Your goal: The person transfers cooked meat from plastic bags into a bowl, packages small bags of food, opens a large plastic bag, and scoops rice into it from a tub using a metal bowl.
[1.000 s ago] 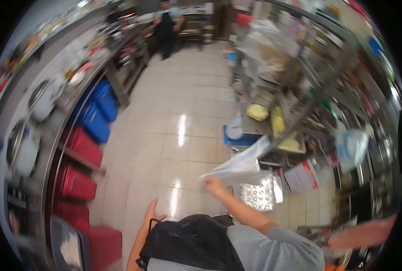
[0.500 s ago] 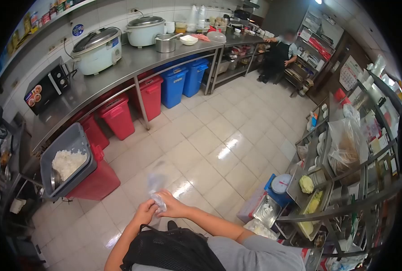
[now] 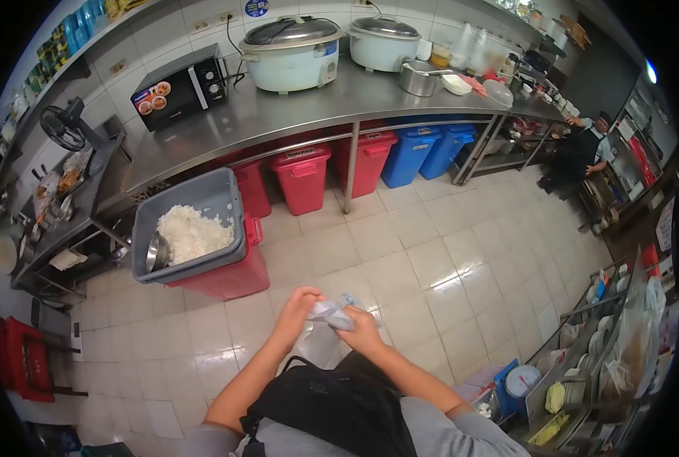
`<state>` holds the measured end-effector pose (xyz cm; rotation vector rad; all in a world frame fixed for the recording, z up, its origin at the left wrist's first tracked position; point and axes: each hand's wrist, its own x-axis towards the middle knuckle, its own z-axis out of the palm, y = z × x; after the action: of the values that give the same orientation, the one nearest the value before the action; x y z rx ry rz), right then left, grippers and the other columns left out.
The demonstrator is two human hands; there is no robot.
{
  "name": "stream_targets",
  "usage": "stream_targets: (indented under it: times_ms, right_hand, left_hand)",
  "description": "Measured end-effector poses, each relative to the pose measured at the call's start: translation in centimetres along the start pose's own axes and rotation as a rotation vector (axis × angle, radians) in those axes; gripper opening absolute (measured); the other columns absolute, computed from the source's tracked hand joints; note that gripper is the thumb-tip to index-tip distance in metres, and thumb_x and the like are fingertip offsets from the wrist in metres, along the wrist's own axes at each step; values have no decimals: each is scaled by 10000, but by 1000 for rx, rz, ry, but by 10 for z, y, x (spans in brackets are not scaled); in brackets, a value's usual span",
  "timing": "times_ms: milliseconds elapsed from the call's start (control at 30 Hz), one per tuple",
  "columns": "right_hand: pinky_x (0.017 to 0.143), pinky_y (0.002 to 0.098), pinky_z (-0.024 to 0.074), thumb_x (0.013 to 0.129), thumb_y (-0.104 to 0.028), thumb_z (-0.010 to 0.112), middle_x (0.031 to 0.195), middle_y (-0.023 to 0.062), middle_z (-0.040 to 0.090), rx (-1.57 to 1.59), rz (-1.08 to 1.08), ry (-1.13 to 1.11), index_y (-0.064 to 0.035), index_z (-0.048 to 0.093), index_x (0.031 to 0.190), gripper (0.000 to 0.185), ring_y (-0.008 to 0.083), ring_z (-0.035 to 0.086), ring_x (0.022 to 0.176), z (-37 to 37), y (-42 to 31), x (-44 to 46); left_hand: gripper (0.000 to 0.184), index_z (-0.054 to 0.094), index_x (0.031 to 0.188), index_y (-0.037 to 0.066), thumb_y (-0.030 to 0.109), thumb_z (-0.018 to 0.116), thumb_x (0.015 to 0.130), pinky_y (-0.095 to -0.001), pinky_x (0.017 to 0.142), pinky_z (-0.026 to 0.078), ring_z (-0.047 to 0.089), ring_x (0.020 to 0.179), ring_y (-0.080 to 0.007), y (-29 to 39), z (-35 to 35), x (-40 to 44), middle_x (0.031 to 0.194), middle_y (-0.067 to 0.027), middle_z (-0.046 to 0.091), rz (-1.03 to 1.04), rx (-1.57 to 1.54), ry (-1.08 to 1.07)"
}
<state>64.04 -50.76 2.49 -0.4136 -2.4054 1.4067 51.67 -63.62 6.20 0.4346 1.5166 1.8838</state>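
A thin clear plastic bag (image 3: 329, 314) is stretched between my two hands in front of my body. My left hand (image 3: 300, 311) pinches its left side, with the fingers closed. On the other side, my right hand (image 3: 361, 330) grips the bag in bent fingers. Some loose plastic hangs below and sticks up past the right hand. Ahead and to the left, a grey tub (image 3: 237, 199) rests on a red bin (image 3: 240, 276). White cooked rice (image 3: 195, 234) lies in the tub, with a metal bowl (image 3: 156, 251) at its left side.
Along the wall runs a steel counter (image 3: 309, 107) with rice cookers (image 3: 290, 57), a microwave (image 3: 178, 87) and a pot (image 3: 419, 80). Red and blue bins (image 3: 411, 156) stand beneath. A person (image 3: 583, 156) is at the far right. Shelves with a scale (image 3: 522, 379) are near right.
My view has turned left, so the tub of rice and counter appear farther right and nearer. My hands have moved slightly apart, with the bag spread between them.
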Motion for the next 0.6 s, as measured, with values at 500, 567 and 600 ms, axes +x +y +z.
stream_targets:
  times_ms: [500,567,600]
  right_hand:
    - [798,356,488,747,-399,748,878,118,703,245,424,-592,28,691,924,465,209,656,803,-225,121,190]
    - [885,369,456,765,-437,726,988,115,668,744,339,-379,19,645,1024,530,214,621,905,-234,142,218]
    - [921,375,433,764,-453,726,1070,119,631,939,278,-320,17,602,1092,586,219,586,981,-238,131,245]
  left_hand:
    - [179,611,1026,44,198,561,949,-236,610,449,550,693,-71,71,24,244,842,4,630,109,71,346]
    - [188,609,1020,41,208,554,955,-233,655,456,561,737,-75,94,11,262,877,-1,632,200,-13,412]
    - [192,607,1026,41,211,548,958,-235,681,456,563,766,-77,105,7,269,899,-6,630,206,-50,447]
